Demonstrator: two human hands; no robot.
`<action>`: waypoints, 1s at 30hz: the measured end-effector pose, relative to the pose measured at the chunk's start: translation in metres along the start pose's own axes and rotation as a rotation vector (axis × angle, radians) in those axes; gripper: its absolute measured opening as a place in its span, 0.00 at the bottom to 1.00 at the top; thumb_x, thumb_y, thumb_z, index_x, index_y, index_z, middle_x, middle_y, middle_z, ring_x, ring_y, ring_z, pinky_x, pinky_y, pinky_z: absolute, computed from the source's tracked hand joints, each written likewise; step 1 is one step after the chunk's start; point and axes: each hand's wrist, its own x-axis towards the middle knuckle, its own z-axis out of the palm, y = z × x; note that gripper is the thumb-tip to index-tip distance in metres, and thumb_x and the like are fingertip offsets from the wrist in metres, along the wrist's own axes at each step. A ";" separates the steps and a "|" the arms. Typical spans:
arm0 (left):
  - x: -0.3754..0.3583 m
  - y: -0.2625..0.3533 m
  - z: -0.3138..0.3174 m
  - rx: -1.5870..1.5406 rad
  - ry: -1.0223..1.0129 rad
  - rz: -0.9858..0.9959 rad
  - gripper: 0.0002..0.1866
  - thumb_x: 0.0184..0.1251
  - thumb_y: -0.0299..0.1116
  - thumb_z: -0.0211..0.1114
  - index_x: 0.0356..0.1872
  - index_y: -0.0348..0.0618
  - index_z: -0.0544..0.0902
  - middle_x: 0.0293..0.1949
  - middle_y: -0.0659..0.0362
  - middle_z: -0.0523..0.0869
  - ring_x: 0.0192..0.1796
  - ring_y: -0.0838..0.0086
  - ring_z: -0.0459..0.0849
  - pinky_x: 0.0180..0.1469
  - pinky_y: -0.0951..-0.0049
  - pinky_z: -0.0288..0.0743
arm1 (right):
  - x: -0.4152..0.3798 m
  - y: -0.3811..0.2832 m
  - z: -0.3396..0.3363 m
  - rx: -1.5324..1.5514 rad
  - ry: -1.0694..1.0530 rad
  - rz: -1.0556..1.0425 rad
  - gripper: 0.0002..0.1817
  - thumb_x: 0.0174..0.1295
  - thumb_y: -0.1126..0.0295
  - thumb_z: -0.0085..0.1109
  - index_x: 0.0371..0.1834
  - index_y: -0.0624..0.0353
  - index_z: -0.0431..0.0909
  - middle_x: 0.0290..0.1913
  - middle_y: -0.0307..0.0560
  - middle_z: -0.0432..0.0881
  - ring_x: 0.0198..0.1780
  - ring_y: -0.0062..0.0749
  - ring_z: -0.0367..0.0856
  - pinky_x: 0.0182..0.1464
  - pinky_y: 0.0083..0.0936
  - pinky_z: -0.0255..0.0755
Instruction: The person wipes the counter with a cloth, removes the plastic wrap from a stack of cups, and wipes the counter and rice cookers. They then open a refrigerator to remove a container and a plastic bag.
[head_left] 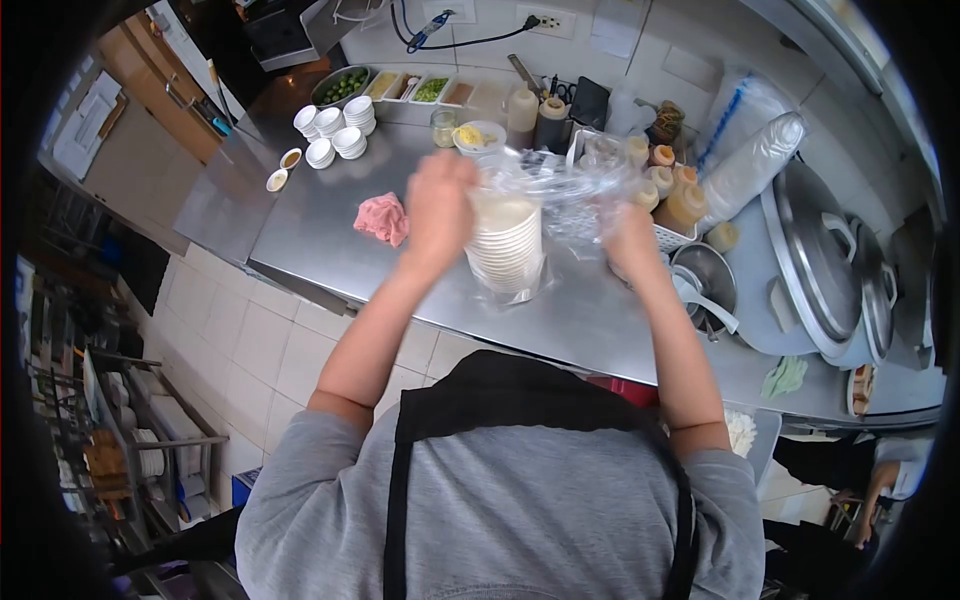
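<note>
A tall stack of white disposable cups or bowls stands on the steel counter, with clear plastic around its lower part. Loose clear plastic bag film stretches above and to the right of the stack, between my hands. My left hand is closed at the film's left end, beside the top of the stack; its fingers are blurred. On the other side, my right hand is closed on the film's right end, near the white basket of bottles. Motion smears its fingertips.
A pink cloth lies left of the stack. Behind it are small white cups in piles and sauce bottles. To the right are a squeeze-bottle basket, a metal bowl and large pot lids. Another person's arm shows lower right.
</note>
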 end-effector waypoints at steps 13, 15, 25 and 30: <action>-0.062 -0.142 0.016 -1.793 -0.302 -0.862 0.08 0.59 0.30 0.58 0.38 0.38 0.76 0.30 0.55 0.79 0.30 0.72 0.79 0.27 0.75 0.74 | -0.039 0.113 0.015 0.411 -0.029 0.504 0.07 0.50 0.78 0.49 0.25 0.65 0.79 0.20 0.44 0.78 0.23 0.23 0.76 0.26 0.21 0.69; -0.059 -0.093 0.010 -1.743 -0.106 -0.885 0.08 0.59 0.30 0.58 0.37 0.38 0.76 0.31 0.55 0.79 0.32 0.72 0.80 0.30 0.73 0.75 | -0.037 0.101 0.014 0.560 -0.136 0.475 0.07 0.51 0.77 0.50 0.30 0.64 0.79 0.25 0.44 0.80 0.27 0.23 0.77 0.30 0.20 0.70; -0.044 -0.082 0.020 -1.720 -0.185 -1.022 0.07 0.60 0.31 0.56 0.35 0.38 0.76 0.29 0.56 0.79 0.30 0.70 0.80 0.32 0.70 0.77 | -0.011 0.019 -0.094 0.832 0.202 0.294 0.19 0.54 0.74 0.58 0.50 0.59 0.74 0.46 0.41 0.78 0.46 0.24 0.75 0.49 0.21 0.68; -0.086 -0.124 0.087 -1.576 -0.255 -0.743 0.09 0.61 0.36 0.59 0.35 0.41 0.76 0.27 0.59 0.78 0.26 0.74 0.77 0.26 0.75 0.73 | -0.009 -0.024 -0.083 0.715 0.423 -0.005 0.13 0.55 0.72 0.58 0.44 0.59 0.76 0.42 0.40 0.78 0.45 0.24 0.75 0.50 0.22 0.67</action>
